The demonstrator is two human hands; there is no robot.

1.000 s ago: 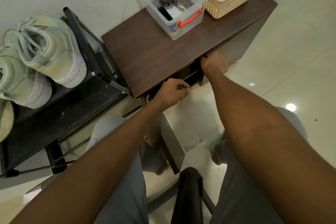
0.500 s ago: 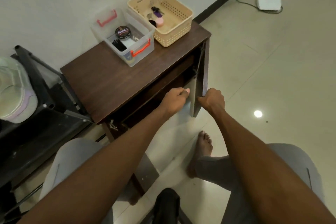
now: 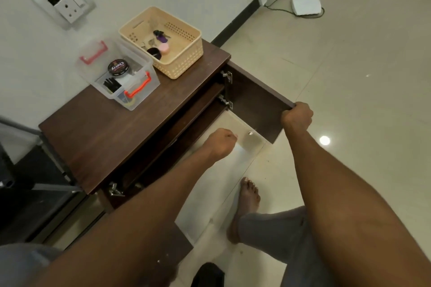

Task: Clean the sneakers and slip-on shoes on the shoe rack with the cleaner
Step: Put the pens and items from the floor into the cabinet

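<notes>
Right hand: the right hand (image 3: 297, 116) has its fingers curled over the top corner of the dark brown wooden cabinet door (image 3: 258, 98), which stands swung wide out over the floor.
Left hand: the left hand (image 3: 220, 143) is a closed fist in front of the open cabinet; whether it holds the pale inner face of the other door (image 3: 221, 182) or nothing, I cannot tell.
Task's things: no sneakers or slip-ons in view; just the black metal shoe rack (image 3: 30, 184) at the left edge. The likely cleaner kit sits in the clear plastic box with red handles (image 3: 121, 77) on the dark wooden cabinet top (image 3: 98, 133), beside the cream perforated plastic basket (image 3: 163, 39).
Risk, doors: two doors open at once, a bare foot (image 3: 247, 200) right below; a quick swing could catch toes or shins.
Risk, top: a hard tug might jolt the cabinet and shift the clear box, which sits near the front edge.
Open room: wide beige tiled floor (image 3: 349, 65) to the right, free for the door's arc.
Tight side: the rack hugs the cabinet's left side, so little room there.
</notes>
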